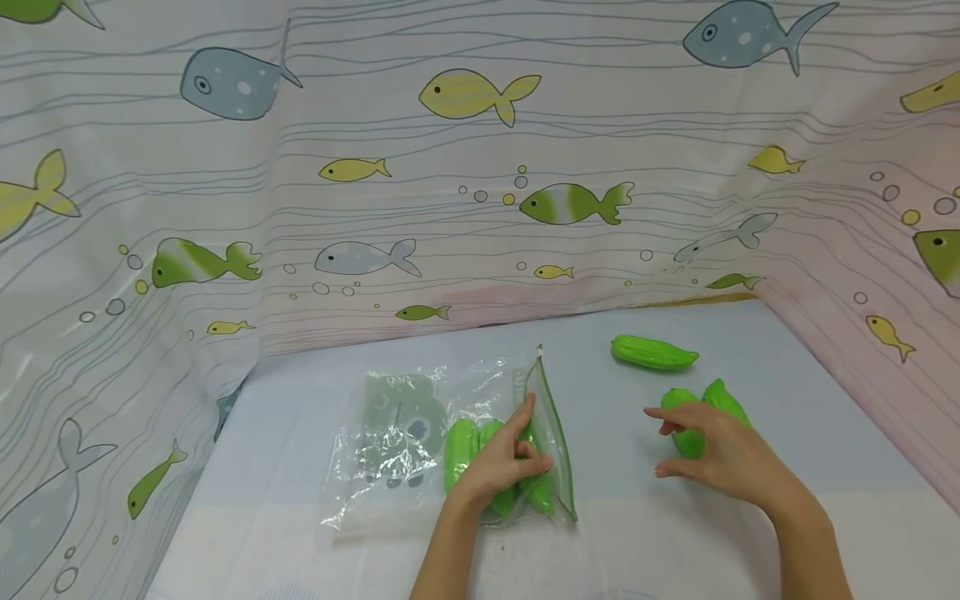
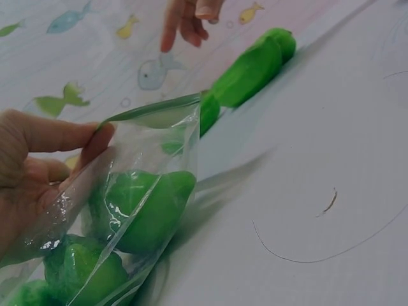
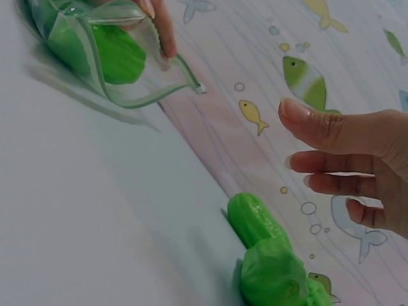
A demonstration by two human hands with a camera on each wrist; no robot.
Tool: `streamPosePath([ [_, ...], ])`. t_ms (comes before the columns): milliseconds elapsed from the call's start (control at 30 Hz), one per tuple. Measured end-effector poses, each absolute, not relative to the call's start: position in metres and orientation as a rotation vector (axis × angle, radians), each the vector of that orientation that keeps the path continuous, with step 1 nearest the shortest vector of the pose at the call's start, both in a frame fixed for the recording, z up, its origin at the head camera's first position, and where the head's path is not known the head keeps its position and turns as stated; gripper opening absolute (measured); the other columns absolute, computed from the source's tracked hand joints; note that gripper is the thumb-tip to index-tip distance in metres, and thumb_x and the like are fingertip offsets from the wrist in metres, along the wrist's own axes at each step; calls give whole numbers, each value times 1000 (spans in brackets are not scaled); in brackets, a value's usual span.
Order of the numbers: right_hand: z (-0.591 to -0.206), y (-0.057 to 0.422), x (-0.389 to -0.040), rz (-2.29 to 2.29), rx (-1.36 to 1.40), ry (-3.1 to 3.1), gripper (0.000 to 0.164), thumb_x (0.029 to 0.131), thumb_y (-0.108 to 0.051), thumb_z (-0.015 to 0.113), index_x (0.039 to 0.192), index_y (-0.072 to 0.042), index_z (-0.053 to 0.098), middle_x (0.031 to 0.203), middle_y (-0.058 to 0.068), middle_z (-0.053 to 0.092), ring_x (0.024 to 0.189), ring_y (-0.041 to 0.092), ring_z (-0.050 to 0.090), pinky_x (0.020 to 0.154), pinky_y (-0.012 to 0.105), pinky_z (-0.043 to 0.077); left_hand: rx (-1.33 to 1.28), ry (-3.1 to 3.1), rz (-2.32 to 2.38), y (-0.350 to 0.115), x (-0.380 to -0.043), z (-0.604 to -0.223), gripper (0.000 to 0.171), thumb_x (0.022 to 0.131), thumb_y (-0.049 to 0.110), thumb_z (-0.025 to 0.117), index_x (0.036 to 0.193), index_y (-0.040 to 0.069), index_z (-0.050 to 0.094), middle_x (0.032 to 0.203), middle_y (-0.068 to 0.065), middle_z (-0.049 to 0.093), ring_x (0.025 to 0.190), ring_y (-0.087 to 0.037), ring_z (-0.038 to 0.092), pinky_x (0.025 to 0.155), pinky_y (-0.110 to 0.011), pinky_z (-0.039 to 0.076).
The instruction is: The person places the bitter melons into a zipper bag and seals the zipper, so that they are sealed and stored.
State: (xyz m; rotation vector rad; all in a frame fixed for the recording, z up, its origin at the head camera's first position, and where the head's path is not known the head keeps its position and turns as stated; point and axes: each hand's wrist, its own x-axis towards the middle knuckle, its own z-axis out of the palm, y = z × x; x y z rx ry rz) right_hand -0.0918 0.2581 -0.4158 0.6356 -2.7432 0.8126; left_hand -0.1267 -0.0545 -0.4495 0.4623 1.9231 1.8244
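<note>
A clear zip bag [image 1: 345, 500] with a green seal and a printed pale-green figure lies on the table, its mouth parted toward the right. Inside are several green toy vegetables [image 1: 461, 454], long and ribbed. My left hand [image 1: 495, 462] holds the bag near its mouth; in the left wrist view its fingers [image 2: 64, 135] pinch the rim by the seal. My right hand [image 1: 720, 454] hovers with thumb and fingers spread, holding nothing. It overlaps two more green vegetables [image 1: 726, 402] in the head view, partly hiding them. The right wrist view shows them apart from the hand [image 3: 363, 159].
Another long green vegetable [image 1: 652, 352] lies farther back on the pale table [image 1: 600, 542]. A fish-printed curtain [image 1: 480, 233] hangs behind the table and along both sides.
</note>
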Motion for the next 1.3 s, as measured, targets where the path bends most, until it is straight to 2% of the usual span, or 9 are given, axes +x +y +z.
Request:
streamPosePath([
  [267,-414,262,-93,779,616,-2727,70,59,-31,91,123,-16,67,94,-22,62,88,9,59,74,34,50,476,1936,1819,-57,-128,-451,94,84,-6,68,156,13,10,160,-13,2,72,-6,59,70,-19,49],
  [500,-412,264,-94,732,657,-2713,67,60,-36,90,121,-16,68,96,-19,63,88,10,60,71,34,50,465,1925,1829,-55,-129,-451,94,84,-5,68,156,14,10,160,-11,5,72,-6,58,73,-20,49],
  [767,-413,269,-93,732,600,-2740,65,61,-39,89,120,-20,69,98,-19,64,90,7,59,73,37,50,467,1949,1816,-53,-129,-450,93,84,-4,69,156,14,11,160,-12,7,72,-6,58,72,-19,49],
  [1067,-414,268,-93,768,560,-2755,64,60,-32,90,119,-19,69,99,-9,69,91,14,61,75,44,50,443,1951,1808,-56,-129,-453,95,84,-5,69,156,15,10,160,-10,10,73,-8,58,71,-20,49],
  [1300,-413,270,-90,790,527,-2777,63,61,-33,90,118,-19,69,100,-7,70,92,16,61,77,47,49,452,1967,1787,-54,-128,-453,94,84,-4,69,156,16,11,160,-9,6,73,-8,58,72,-20,49],
])
